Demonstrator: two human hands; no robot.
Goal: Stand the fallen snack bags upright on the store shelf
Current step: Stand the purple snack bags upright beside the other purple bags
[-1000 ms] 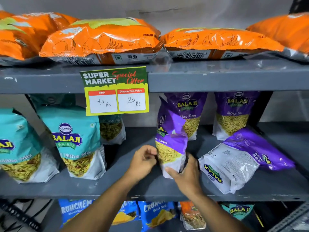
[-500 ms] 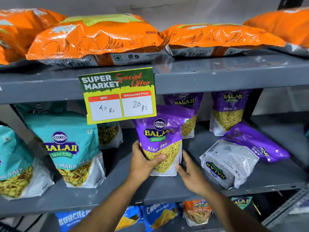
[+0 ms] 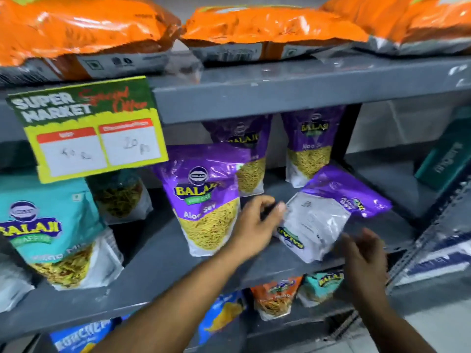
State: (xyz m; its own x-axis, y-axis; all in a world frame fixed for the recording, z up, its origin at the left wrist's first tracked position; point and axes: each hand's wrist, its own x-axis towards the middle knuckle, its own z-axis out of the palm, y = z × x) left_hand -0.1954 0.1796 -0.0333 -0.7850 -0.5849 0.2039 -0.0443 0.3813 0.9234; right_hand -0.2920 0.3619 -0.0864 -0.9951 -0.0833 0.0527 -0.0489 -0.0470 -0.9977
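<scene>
A purple Aloo Sev bag (image 3: 204, 200) stands upright on the grey middle shelf (image 3: 158, 253), facing me. To its right another purple bag (image 3: 328, 212) lies fallen on its face, white back up, bottom end toward me. My left hand (image 3: 257, 222) is between the two bags, fingers apart, its fingertips at the fallen bag's left edge. My right hand (image 3: 364, 253) hovers open just in front of the fallen bag's near right corner, holding nothing. Two more purple bags (image 3: 311, 149) stand upright behind.
Teal Mitha Mix bags (image 3: 48, 230) stand at the left of the same shelf. Orange chip bags (image 3: 267, 24) lie flat on the top shelf. A price sign (image 3: 89, 131) hangs from the upper shelf edge. More snack bags (image 3: 275, 296) sit on the shelf below. A metal upright (image 3: 433, 225) is at right.
Both hands have let go of the purple bag, which now stands upright, and moved right to the fallen purple bag. The view has shifted right and closer.
</scene>
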